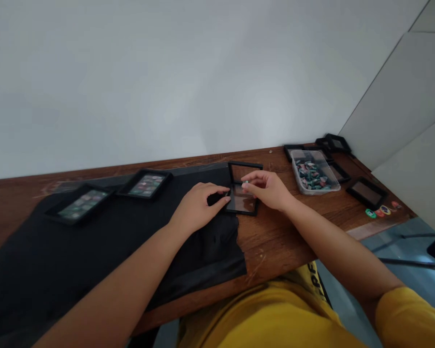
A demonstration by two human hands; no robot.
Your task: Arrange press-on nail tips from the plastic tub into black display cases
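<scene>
A black-rimmed display case (241,205) with clear panes lies unfolded before me, its hinged lid (241,172) opened toward the wall. My left hand (199,205) has thumb and fingers at the case's left edge, gripping it. Over the case's right side is my right hand (270,190), thumb and forefinger pinching a small pale green piece (245,182). Brown wood shows through the clear panes. To the right stands a clear plastic tub (321,190) of small green and pinkish pieces.
Two black cases holding rows of colored pieces, one (145,184) nearer and one (80,203) farther left, rest on a black mat (130,251). Beyond the tub are several black cases, one (367,192) near round stickers (385,210). A wall closes off the table's back.
</scene>
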